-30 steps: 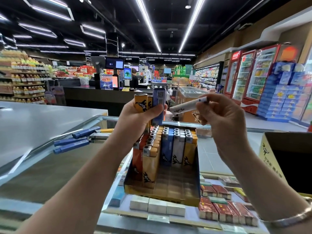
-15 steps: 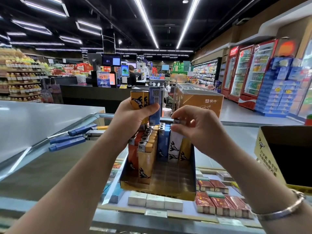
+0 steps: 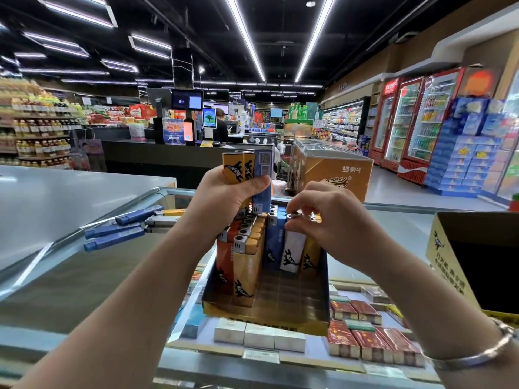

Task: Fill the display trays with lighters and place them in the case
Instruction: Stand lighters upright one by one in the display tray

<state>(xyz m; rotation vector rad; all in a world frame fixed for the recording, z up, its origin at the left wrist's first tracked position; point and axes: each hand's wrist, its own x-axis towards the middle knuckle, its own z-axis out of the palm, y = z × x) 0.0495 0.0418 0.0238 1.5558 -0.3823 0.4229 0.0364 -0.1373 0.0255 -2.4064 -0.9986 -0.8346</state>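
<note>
White plastic lighter with a black running-animal print [image 3: 292,252] — standing upright in the rear row of the open yellow-and-blue cardboard display tray [image 3: 266,315], long axis vertical, metal cap up, printed face toward the tray's near edge. The right hand [image 3: 323,220] is pinching its cap from above with curled fingertips [image 3: 290,226]. Judged light, rigid and smooth-sided, so somewhat slippery; the cap end is the best hold while it is going into a slot, the flat sides for lifting.

Bundle of spare lighters, two orange and one blue [image 3: 247,171] — the left hand [image 3: 227,200] is gripping them with fingers and thumb wrapped around, long axes upright, over the tray's far left corner.

Tray contents — orange, blue and yellow lighters are filling the far rows and the left column, all upright; the slots toward the near right corner are showing bare.

Tray position — it is sitting on the glass-topped display case [image 3: 84,276], over rows of cigarette packs [image 3: 362,343]. Loose blue lighters [image 3: 118,237] are lying flat, lengthwise across the case's far left part, well apart from the tray.
</note>
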